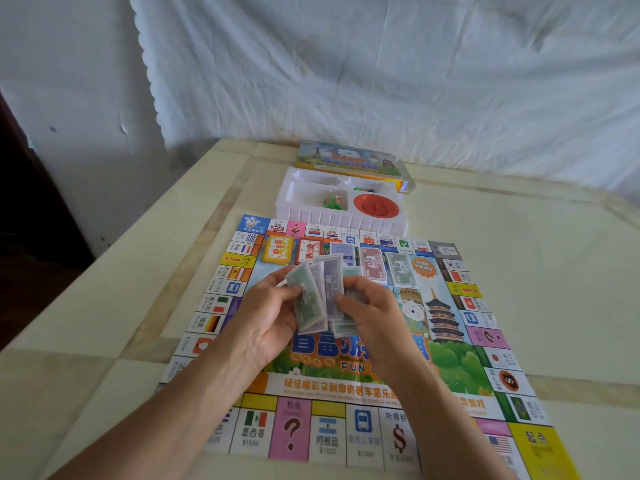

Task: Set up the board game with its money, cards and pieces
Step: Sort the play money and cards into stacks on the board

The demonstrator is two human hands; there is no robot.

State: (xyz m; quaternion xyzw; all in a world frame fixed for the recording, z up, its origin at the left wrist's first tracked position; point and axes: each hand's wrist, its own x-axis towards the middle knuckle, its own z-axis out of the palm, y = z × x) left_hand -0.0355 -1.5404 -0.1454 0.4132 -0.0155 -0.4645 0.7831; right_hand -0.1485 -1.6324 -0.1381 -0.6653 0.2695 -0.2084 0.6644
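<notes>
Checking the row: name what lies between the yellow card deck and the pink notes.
Head view: a red card deck and purple notes lie between the yellow card deck and the pink notes.

A fanned stack of play money is held by both hands at frame centre, above the game board.

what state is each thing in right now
game board, unfolded flat on the table
banknotes, fanned, gripped by left hand and right hand
pink 10 notes, stacked on the board
green 50 notes, stacked on the board
yellow card deck, stacked on the board
red card deck, stacked on the board
white tray, open, holding green pieces and red dish
game box, lying behind the tray
</notes>
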